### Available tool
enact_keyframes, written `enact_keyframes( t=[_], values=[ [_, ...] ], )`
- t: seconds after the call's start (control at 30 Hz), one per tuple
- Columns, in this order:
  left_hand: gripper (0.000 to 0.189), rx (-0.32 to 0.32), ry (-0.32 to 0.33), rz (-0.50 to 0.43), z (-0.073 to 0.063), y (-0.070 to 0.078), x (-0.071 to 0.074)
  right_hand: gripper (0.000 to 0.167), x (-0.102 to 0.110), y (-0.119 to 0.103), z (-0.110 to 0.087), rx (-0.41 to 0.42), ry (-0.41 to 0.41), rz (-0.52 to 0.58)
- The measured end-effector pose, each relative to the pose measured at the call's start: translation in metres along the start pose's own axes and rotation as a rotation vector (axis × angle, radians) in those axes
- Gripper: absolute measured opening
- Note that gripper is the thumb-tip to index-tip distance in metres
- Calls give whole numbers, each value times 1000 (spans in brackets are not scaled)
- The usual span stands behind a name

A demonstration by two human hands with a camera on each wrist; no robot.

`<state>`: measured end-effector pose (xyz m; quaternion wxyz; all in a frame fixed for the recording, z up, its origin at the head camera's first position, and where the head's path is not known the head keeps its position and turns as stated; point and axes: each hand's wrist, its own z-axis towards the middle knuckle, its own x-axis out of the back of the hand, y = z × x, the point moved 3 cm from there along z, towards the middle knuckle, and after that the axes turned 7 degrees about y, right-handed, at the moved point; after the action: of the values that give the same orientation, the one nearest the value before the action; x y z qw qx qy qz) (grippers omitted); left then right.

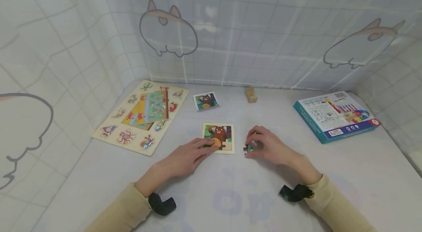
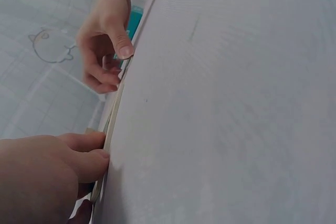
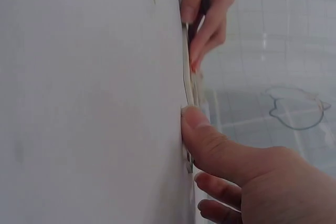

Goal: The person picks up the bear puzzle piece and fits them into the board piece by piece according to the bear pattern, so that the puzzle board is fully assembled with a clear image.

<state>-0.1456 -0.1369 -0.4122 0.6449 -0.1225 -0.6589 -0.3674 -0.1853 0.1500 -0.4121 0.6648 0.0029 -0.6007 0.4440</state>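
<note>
A small square bear jigsaw puzzle in a pale wooden tray lies on the table. Bare wood shows at its lower right corner. My left hand rests on the lower left of the puzzle, fingers extended over the picture and thumb along the near edge. Just right of the tray, my right hand pinches a dark and green jigsaw piece between thumb and fingers, low over the table. From the side, the left wrist view shows the tray's thin edge by my left fingers.
Behind the puzzle lies a bear picture card, with a small wooden block to its right. At left is a sea-animal board with picture cards on it. A boxed toy set lies at right.
</note>
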Motion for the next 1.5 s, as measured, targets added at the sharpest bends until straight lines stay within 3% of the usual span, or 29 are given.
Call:
enact_keyframes(
  t=[0.43, 0.67, 1.0, 1.27, 1.5],
  values=[
    [43, 9, -6, -2, 0, 0, 0, 26, 22, 31, -2, -106, 123, -66],
    [43, 19, -8, -3, -1, -1, -1, 20, 33, 38, -4, -178, 95, -74],
    [43, 17, -6, -10, 0, -1, -1, 17, 39, 41, -5, -54, 73, -161],
    [43, 16, -8, -11, 1, -1, -1, 13, 49, 50, -6, -42, 175, -163],
    [43, -6, 12, -6, 1, 0, -1, 15, 46, 48, -4, -43, 155, -126]
  ],
)
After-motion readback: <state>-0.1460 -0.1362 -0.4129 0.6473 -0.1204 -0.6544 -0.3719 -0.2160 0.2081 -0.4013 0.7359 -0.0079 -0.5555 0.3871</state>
